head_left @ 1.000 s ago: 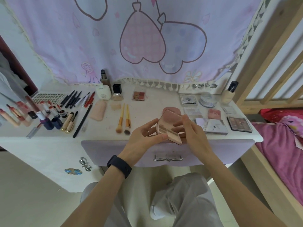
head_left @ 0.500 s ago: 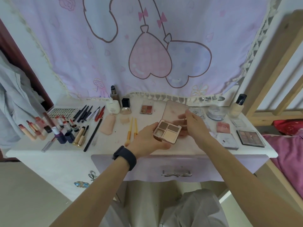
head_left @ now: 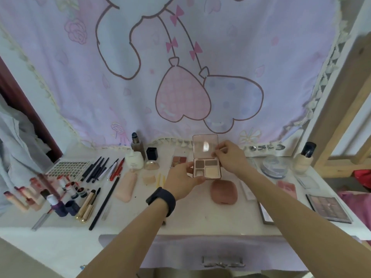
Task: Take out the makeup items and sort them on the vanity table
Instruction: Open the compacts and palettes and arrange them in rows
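Our left hand [head_left: 179,180] is curled round the left and near edges of the four-pan palette [head_left: 206,169], thumb on the near rim and fingers behind. We hold the palette in the air over the middle of the surface [head_left: 200,221], a little toward the back, and it touches nothing below. Its lid stands upright on the far side and the pans face us. The long axis runs left to right across our body.

Our right hand [head_left: 230,159] pinches the right side of the palette up by the hinge. From this angle we cannot quite tell whether the fingertips grip the lid's edge or the corner of the base. Both hands are clamped on the one item, one at each end.

Across the surface, the lipsticks [head_left: 30,195] stand at the far left and the pencils [head_left: 96,167] lie beside them. A pink compact [head_left: 223,191] sits just below the held palette. The other flat cases, among them a large eyeshadow palette [head_left: 327,205], lie to the right.

We judge that the palette belongs with the flat cases. They lie to the right of it, so our right hand is the nearer one to carry it there. The lid would want closing before that.
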The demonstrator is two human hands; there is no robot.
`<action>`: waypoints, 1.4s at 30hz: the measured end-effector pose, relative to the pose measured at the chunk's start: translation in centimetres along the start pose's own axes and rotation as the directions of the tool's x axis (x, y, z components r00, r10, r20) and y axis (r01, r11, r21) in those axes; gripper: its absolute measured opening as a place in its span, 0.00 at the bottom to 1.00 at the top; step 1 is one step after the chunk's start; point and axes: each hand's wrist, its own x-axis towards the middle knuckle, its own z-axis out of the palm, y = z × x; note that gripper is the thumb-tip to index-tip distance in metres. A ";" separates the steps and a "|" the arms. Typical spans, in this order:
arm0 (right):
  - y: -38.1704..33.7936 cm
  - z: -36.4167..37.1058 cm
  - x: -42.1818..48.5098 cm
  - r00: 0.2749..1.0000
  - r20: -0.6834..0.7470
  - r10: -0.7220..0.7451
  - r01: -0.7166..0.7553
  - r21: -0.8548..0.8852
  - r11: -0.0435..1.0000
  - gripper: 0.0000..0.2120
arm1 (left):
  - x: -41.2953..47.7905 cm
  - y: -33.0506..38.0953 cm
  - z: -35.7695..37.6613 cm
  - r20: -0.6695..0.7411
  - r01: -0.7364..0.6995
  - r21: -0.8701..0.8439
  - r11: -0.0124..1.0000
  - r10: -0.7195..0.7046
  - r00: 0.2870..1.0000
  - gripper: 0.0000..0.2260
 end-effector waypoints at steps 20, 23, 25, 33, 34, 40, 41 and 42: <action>2.5 2.7 6.4 0.998 -0.020 -0.065 0.051 -0.419 0.906 0.08 | 5.6 -2.6 3.4 -0.169 0.160 0.455 0.876 -0.092 0.981 0.15; 2.5 2.7 6.8 0.997 -0.040 -0.061 0.039 -0.416 0.908 0.09 | 5.9 -2.6 3.6 -0.176 0.175 0.457 0.872 -0.104 0.979 0.16; 2.5 2.7 7.0 0.998 -0.046 -0.049 0.026 -0.417 0.908 0.09 | 6.0 -2.5 3.7 -0.181 0.182 0.458 0.870 -0.110 0.977 0.17; 2.3 3.0 7.5 0.999 -0.038 -0.010 -0.009 -0.482 0.876 0.06 | 6.2 -2.3 3.8 -0.187 0.178 0.503 0.846 -0.095 0.978 0.17; 2.2 3.0 7.4 1.000 -0.030 -0.005 -0.010 -0.494 0.869 0.06 | 6.2 -2.3 3.8 -0.188 0.177 0.506 0.844 -0.092 0.978 0.17; 1.0 1.9 6.1 1.000 0.010 0.012 -0.005 -0.511 0.860 0.03 | 6.1 -2.1 3.8 -0.174 0.173 0.467 0.867 -0.102 0.979 0.15; 0.7 1.5 5.7 1.000 0.013 0.011 -0.003 -0.505 0.863 0.04 | 6.0 -1.9 3.6 -0.166 0.172 0.453 0.875 -0.107 0.980 0.15; 0.4 1.0 5.2 1.000 0.016 0.010 -0.001 -0.493 0.870 0.07 | 5.8 -1.8 3.4 -0.157 0.171 0.442 0.880 -0.112 0.981 0.14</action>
